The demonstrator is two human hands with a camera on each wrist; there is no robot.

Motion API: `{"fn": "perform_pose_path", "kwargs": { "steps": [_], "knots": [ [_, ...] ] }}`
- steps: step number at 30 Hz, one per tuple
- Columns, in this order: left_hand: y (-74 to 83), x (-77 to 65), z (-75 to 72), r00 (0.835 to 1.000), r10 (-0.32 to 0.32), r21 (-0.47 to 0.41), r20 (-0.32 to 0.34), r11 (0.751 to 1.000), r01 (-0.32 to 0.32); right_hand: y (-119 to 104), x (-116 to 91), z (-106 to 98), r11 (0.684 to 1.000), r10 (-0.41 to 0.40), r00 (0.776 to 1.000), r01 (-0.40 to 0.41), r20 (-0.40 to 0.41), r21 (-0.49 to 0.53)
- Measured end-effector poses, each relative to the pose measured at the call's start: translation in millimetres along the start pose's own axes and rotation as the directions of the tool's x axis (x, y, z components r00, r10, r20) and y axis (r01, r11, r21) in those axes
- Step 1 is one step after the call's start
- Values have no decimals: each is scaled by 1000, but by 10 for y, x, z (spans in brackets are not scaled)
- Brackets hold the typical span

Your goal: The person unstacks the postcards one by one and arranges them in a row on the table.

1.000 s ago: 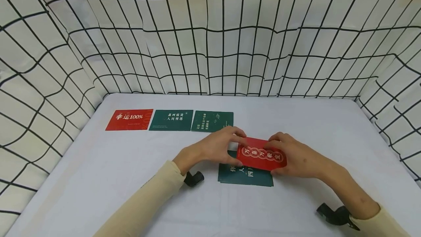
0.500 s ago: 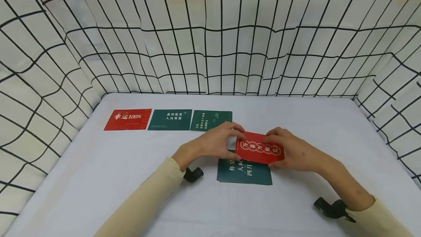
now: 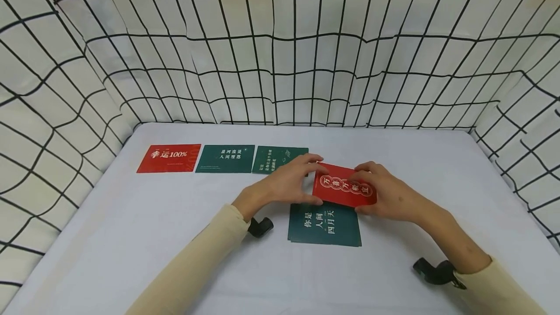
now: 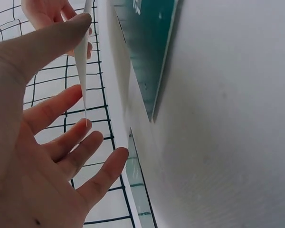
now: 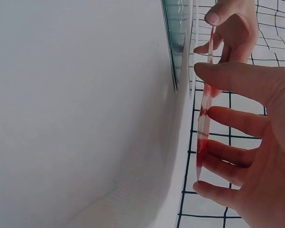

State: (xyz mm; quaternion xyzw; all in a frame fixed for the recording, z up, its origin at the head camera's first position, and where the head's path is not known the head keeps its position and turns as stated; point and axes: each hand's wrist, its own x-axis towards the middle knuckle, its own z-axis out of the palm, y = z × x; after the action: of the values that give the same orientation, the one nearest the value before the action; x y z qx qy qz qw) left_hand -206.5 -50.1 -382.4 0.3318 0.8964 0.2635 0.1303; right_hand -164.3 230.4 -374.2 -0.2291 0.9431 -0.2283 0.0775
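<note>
A red card (image 3: 343, 186) with white characters in round frames is held between both hands in the head view. My left hand (image 3: 292, 179) pinches its left end between thumb and fingers, and my right hand (image 3: 391, 193) grips its right end. Just in front of it lies a small stack of dark green cards (image 3: 324, 227), its far edge partly covered by the red card. Seen edge-on in the right wrist view, the red card (image 5: 204, 128) hangs above the table, apart from the white cloth.
Along the table's far left lie a red card (image 3: 168, 158), a green card (image 3: 225, 159) and another green card (image 3: 272, 159) in a row; my left hand partly covers the last. White cloth (image 3: 131, 237) covers the table. A black-lined net (image 3: 280, 52) rises behind and at both sides.
Both hands have carried the red card away from me, toward the table's far side. More of the green stack beneath it is now uncovered.
</note>
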Motion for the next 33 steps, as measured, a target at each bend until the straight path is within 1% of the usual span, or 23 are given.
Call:
{"fn": "perform_pose_path", "kwargs": {
  "steps": [3, 8, 14, 20, 24, 30, 33],
  "knots": [
    [-29, 21, 3, 1000, -11, -5, -8, 1000, 11, 4, 18, 5, 1000, 1, 1000, -1, -2, 4],
    [-61, 48, -2, 1000, -3, -6, -26, 1000, 3, 16, 52, 4, 1000, -9, 1000, 9, -9, 4],
    [-77, 68, -28, 998, -11, 9, -65, 1000, 12, 23, 86, -13, 1000, -13, 999, 13, -35, 19],
    [-107, 82, -50, 995, -29, -6, -91, 1000, 29, -4, 127, -49, 999, 46, 994, -47, -94, 0],
    [-135, 92, -50, 993, -39, -18, -110, 999, 37, -18, 157, -65, 996, 94, 988, -92, -119, 16],
    [-173, 89, -70, 988, -45, -22, -145, 999, 43, -53, 234, -75, 987, 159, 982, -155, -99, 44],
    [-184, 80, -90, 987, -59, -24, -149, 998, 56, -70, 267, -81, 978, 201, 976, -195, -81, 70]
  ]
}}
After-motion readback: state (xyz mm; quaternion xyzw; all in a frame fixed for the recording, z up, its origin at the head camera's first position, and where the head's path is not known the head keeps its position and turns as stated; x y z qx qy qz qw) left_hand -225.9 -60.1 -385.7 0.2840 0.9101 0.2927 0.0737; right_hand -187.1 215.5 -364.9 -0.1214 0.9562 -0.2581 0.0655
